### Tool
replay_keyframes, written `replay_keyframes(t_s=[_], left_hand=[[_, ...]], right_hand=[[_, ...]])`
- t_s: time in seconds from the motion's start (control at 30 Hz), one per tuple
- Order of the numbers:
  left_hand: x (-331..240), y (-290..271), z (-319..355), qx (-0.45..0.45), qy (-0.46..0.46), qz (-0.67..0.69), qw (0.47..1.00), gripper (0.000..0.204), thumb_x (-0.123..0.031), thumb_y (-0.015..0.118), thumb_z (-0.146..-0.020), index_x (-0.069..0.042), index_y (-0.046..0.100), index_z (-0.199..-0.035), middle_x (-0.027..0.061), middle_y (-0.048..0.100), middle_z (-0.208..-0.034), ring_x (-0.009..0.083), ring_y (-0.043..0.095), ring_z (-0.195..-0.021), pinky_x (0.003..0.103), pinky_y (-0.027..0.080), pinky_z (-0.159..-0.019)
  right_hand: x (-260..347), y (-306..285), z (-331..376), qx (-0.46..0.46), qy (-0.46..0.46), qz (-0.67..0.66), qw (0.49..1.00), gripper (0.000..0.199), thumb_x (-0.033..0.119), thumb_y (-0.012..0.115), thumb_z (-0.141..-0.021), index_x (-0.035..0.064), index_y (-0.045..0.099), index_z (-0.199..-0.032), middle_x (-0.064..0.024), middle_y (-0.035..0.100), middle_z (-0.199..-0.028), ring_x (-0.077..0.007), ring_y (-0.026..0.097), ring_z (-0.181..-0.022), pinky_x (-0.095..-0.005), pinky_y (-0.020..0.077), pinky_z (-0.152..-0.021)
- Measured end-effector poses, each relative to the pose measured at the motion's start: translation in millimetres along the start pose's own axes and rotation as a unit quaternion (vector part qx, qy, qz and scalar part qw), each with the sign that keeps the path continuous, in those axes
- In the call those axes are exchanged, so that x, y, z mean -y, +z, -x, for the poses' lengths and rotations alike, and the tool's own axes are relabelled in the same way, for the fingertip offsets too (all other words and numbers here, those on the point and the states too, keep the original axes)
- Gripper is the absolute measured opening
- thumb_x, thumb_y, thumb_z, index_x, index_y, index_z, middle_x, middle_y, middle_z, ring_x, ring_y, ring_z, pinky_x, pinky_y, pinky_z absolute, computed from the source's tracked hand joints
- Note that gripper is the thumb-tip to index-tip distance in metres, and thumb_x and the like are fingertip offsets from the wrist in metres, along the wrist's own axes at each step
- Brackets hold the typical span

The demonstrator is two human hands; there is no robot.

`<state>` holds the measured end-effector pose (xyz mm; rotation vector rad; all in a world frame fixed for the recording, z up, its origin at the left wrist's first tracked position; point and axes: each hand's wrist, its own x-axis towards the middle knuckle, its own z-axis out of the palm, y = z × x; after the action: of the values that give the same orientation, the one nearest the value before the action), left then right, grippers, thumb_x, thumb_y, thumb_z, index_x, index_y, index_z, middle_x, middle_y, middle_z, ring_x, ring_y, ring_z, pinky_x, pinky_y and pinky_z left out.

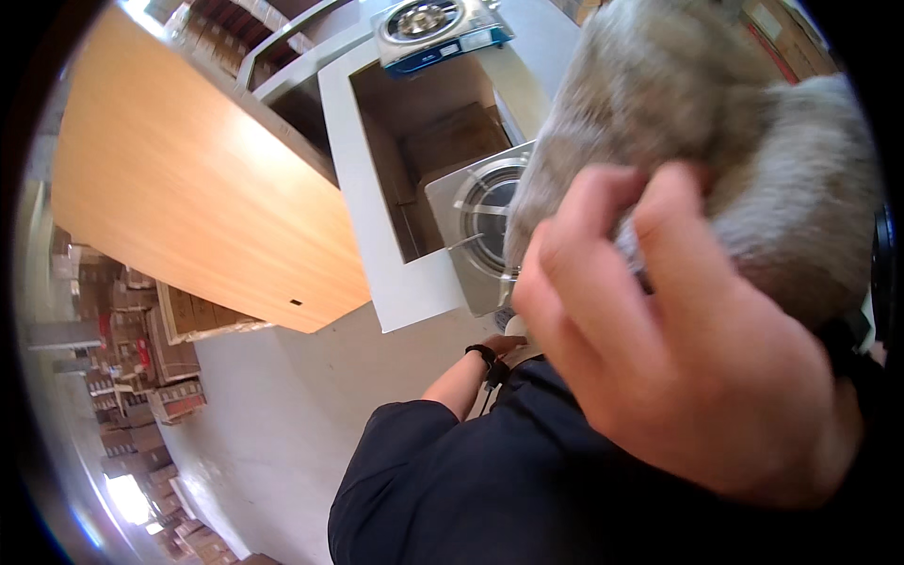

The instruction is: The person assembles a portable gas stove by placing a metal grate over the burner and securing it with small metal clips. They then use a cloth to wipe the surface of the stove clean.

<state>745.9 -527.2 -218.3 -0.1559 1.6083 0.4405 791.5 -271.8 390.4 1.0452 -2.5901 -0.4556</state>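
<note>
My right hand (687, 348) fills the right side, very close to the camera, its fingers closed on a grey fluffy cloth (678, 104) that spreads above it. My left arm reaches out from a dark short sleeve (405, 452) and wears a black wristband (485, 358). My left hand (504, 344) is mostly hidden behind the right hand. It sits by a small white thing just below a steel single-burner stove (476, 221). Its grip cannot be made out.
The steel stove rests at an opening in a white counter (353, 160). A second stove with a blue edge (433, 24) stands at the top. A large wooden panel (188, 179) lies to the left, with stacked cardboard boxes (141, 358) beyond the pale floor (273, 405).
</note>
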Motion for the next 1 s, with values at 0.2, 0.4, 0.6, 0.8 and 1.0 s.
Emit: replay_keyframes(t_s=[0.2,0.4,0.6,0.8,1.0], left_hand=[[-70,71,22,0.029,0.067,0.039,0.997,0.065,-0.055,0.082,-0.078,-0.005,0.074,-0.120,0.0089,0.072,-0.107,0.0244,0.068,-0.094,0.036,0.053,-0.078],[-171,170,95,0.117,0.223,0.086,0.964,0.063,-0.048,0.082,-0.080,-0.004,0.071,-0.123,0.0090,0.071,-0.112,0.0236,0.066,-0.100,0.037,0.052,-0.084],[-334,223,181,0.217,0.416,0.050,0.882,0.062,-0.042,0.083,-0.081,-0.003,0.069,-0.127,0.0091,0.070,-0.118,0.0228,0.065,-0.106,0.037,0.051,-0.090],[-459,275,203,0.247,0.508,0.056,0.823,0.061,-0.036,0.084,-0.083,-0.003,0.067,-0.131,0.0093,0.069,-0.123,0.0220,0.064,-0.112,0.038,0.051,-0.096],[-621,312,183,0.298,0.574,0.027,0.762,0.062,-0.029,0.085,-0.084,-0.002,0.064,-0.135,0.0094,0.068,-0.128,0.0212,0.063,-0.119,0.039,0.050,-0.102]], right_hand=[[2,-48,133,0.011,0.098,0.019,0.995,0.021,0.023,0.065,-0.083,0.0053,0.072,-0.091,-0.0081,0.065,-0.096,-0.0279,0.063,-0.094,-0.0366,0.0533,-0.071],[-10,-70,243,0.018,0.163,0.006,0.986,0.020,0.021,0.066,-0.082,0.0053,0.072,-0.092,-0.0087,0.065,-0.096,-0.0280,0.063,-0.093,-0.0357,0.0521,-0.069],[-30,-87,342,0.030,0.262,0.013,0.964,0.021,0.020,0.067,-0.080,0.0053,0.072,-0.094,-0.0093,0.065,-0.096,-0.0281,0.063,-0.091,-0.0347,0.0509,-0.068],[-98,-45,416,0.043,0.337,-0.043,0.940,0.022,0.018,0.067,-0.078,0.0053,0.072,-0.095,-0.0099,0.065,-0.096,-0.0282,0.064,-0.089,-0.0338,0.0497,-0.066],[-183,28,505,0.066,0.460,-0.068,0.883,0.018,0.017,0.069,-0.078,0.0124,0.071,-0.096,-0.0064,0.066,-0.097,-0.0266,0.064,-0.088,-0.0349,0.0519,-0.066]])
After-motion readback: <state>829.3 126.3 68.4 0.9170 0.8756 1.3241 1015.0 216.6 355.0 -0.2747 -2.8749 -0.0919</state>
